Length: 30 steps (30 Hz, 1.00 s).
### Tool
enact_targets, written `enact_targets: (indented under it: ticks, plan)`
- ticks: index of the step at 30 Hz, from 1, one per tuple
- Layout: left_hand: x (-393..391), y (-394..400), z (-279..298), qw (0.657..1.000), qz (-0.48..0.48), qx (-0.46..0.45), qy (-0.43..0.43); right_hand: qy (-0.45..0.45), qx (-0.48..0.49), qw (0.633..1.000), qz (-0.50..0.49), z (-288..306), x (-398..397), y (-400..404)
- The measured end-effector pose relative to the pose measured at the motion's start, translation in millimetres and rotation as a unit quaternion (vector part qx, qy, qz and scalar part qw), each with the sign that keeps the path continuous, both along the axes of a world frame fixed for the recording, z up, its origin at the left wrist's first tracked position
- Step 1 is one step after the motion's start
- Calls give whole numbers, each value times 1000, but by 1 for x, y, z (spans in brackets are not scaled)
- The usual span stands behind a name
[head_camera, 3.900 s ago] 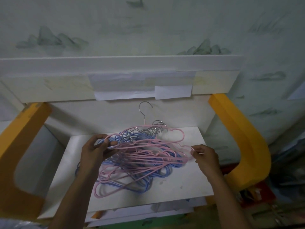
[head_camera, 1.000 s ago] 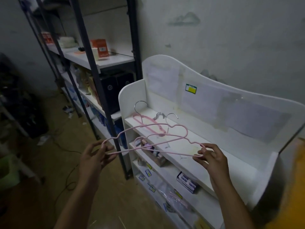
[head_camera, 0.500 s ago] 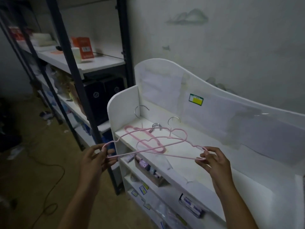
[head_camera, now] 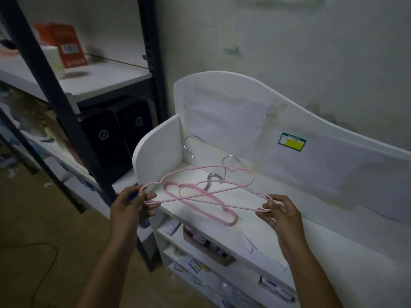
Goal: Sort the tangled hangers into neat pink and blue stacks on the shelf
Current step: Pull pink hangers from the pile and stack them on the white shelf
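Above the white shelf's top board:
Held hangers (head_camera: pixel 222 192): two pink hangers, crossed, level, clear of the board.
Left hand (head_camera: pixel 131 205): fingers pinch the left end.
Right hand (head_camera: pixel 281 213): fingers pinch the right end.
Pink stack (head_camera: pixel 220 207): flat on white shelf (head_camera: pixel 289 225), under the held pair, hooks toward back panel.
Beside: dark metal rack (head_camera: pixel 64 107), orange box (head_camera: pixel 69 45).

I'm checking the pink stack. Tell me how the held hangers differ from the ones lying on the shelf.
The held hangers are in the air, gripped at their ends by the left hand and right hand; the stack lies flat on the shelf, untouched. The held ones cross loosely; the stack is aligned. Both are pink with metal hooks.
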State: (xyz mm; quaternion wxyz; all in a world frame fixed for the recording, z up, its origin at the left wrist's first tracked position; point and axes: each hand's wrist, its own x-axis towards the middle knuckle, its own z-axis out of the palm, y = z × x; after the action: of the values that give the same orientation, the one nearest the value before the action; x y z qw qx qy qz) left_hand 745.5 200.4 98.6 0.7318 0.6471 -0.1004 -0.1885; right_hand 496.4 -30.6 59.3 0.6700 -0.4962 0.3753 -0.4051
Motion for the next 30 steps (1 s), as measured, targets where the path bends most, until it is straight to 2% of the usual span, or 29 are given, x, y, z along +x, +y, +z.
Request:
enact_targets:
  ticks: [7, 13, 15, 18, 22, 26, 30]
  plan:
    - [61, -12, -23, 998, -47, 45, 14, 5, 86, 994, -61, -55, 51, 23]
    - [87, -21, -31, 995, -80, 53, 27, -1, 131, 986, -102, -74, 79, 39]
    - [94, -24, -33, 994, -85, 52, 34, 29, 116, 986, -115, -78, 84, 39]
    - [100, -29, -38, 994, -90, 53, 39, 128, 55, 982, -124, -81, 83, 35]
    - [102, -37, -46, 992, -102, 65, 37, 261, -4, 961, -87, -81, 80, 32]
    - [103, -47, -54, 989, -118, 78, 41, 292, 45, 953, -70, -81, 79, 30]
    - [106, -57, -59, 986, -124, 108, 24, 269, 87, 957, -57, -82, 74, 26]
